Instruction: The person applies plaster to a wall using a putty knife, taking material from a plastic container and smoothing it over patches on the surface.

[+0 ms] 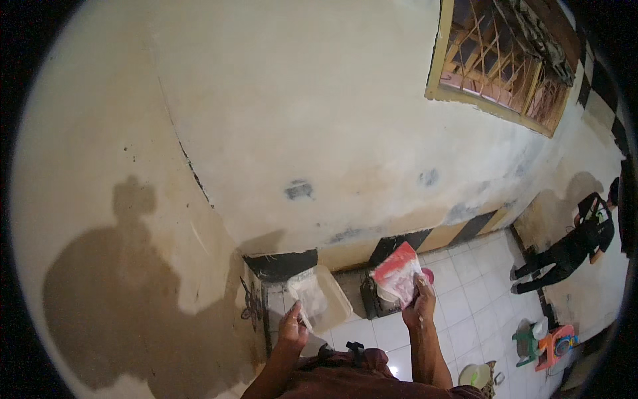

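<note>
My left hand [291,326] is closed on a pale flat piece [306,302] smeared with white, seen against a cream plastic tray [337,300]; I cannot tell whether it touches the tray. In my right hand [421,304] is a red flat scraper [393,266] coated with white paste. Behind and below the scraper, a dark box-like object [369,299] and a pink round item [428,272] are partly hidden.
A patched pale wall [345,133] rises ahead, with a barred window [498,66] at upper right. A person in dark clothing [575,246] stands by the right wall. Green [525,346] and orange [551,352] plastic stools and a cream bowl [473,376] are on the tiled floor [458,299].
</note>
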The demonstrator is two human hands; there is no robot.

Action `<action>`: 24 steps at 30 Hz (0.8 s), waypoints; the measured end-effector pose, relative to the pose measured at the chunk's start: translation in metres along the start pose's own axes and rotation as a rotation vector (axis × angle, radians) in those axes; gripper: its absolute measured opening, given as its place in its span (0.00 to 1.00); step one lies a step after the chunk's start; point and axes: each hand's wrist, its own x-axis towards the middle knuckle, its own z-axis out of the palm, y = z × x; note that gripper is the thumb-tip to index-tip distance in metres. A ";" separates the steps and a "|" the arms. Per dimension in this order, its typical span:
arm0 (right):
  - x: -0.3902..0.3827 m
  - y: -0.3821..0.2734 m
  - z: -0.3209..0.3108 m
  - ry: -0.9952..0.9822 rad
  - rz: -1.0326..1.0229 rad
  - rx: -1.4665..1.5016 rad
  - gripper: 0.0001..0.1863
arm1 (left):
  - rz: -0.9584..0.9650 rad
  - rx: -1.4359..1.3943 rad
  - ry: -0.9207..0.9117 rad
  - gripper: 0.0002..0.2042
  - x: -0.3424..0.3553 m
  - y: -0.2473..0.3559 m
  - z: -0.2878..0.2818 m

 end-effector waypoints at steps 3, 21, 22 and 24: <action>0.005 0.001 0.034 -0.003 -0.088 -0.237 0.04 | 0.006 0.031 -0.012 0.19 0.003 0.011 0.011; 0.051 0.025 0.132 -0.325 -0.443 -1.470 0.18 | 0.036 0.169 -0.039 0.19 0.041 0.051 0.081; 0.053 0.023 0.133 -0.318 -0.458 -1.513 0.18 | 0.047 0.181 -0.044 0.19 0.040 0.052 0.083; 0.055 0.015 0.133 -0.307 -0.492 -1.597 0.18 | 0.081 0.197 -0.040 0.18 0.037 0.053 0.088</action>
